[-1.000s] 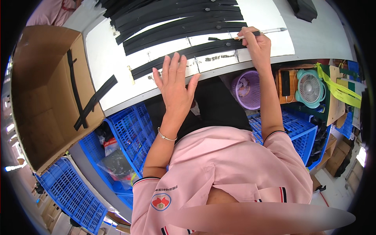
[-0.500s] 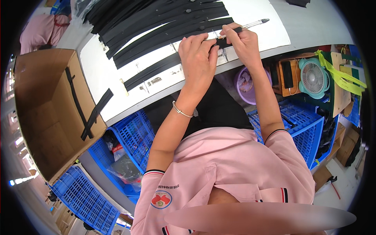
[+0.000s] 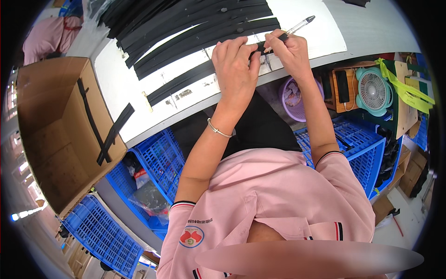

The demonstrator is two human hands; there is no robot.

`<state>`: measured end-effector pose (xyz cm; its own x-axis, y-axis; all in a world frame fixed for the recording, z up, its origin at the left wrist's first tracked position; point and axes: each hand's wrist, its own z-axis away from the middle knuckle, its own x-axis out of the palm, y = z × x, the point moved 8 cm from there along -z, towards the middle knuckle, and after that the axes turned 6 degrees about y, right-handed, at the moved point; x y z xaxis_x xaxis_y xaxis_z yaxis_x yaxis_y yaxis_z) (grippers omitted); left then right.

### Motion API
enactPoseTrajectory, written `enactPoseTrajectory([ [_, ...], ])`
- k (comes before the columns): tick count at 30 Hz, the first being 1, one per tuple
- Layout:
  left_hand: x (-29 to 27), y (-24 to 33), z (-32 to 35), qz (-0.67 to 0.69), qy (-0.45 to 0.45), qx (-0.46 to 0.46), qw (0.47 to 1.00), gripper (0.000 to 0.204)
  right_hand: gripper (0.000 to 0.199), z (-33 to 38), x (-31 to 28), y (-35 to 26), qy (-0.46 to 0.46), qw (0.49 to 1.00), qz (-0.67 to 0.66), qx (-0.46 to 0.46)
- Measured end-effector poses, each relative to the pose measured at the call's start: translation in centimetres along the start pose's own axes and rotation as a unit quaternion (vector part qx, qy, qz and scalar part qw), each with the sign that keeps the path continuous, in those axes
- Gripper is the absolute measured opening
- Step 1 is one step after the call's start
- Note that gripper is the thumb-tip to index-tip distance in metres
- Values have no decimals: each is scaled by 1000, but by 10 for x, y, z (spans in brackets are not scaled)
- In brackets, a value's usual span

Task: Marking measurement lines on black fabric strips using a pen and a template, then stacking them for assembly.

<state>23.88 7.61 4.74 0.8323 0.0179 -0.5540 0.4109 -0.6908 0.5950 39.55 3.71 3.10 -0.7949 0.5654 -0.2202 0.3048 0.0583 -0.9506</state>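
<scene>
My right hand [image 3: 289, 52] is closed around a clear pen [image 3: 298, 26] with a black end, its tip pointing down at a black fabric strip [image 3: 182, 83]. That strip lies along the near side of a white board [image 3: 123, 111], and its right end shows between my hands. My left hand [image 3: 235, 63] rests on the strip with fingers bent and thumb out, pressing it to the board; whether it pinches the strip I cannot tell. Beyond my hands, several more black strips [image 3: 186, 35] lie side by side across the board.
At the left stands an open cardboard box [image 3: 51, 125] with black strips over its rim. Blue plastic crates [image 3: 158, 158] sit below the table edge. To the right are a purple basket [image 3: 299, 115], a phone [image 3: 342, 86] and a teal fan [image 3: 373, 91].
My right hand and the pen have shifted slightly, and the pen stands a little steeper. My left hand stays nearly in place on the strip.
</scene>
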Motion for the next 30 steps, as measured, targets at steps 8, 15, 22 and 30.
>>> enactPoseTrajectory([
  [8, -4, -8, 2, -7, 2, -14, 1000, 18, 22, 0, 12, 2, -41, 999, 21, -22],
  [15, -74, -33, 21, -58, 35, -21, 997, 28, 25, -1, -4, 1, 12, 998, -56, 20],
  [22, -233, -158, 69, -319, 73, -153, 932, 41, 50, 0, 37, -23, -67, 937, 323, -113],
  [30, -274, -203, 65, -224, 124, -202, 945, 18, 46, -51, 64, -23, -6, 907, 375, -190],
])
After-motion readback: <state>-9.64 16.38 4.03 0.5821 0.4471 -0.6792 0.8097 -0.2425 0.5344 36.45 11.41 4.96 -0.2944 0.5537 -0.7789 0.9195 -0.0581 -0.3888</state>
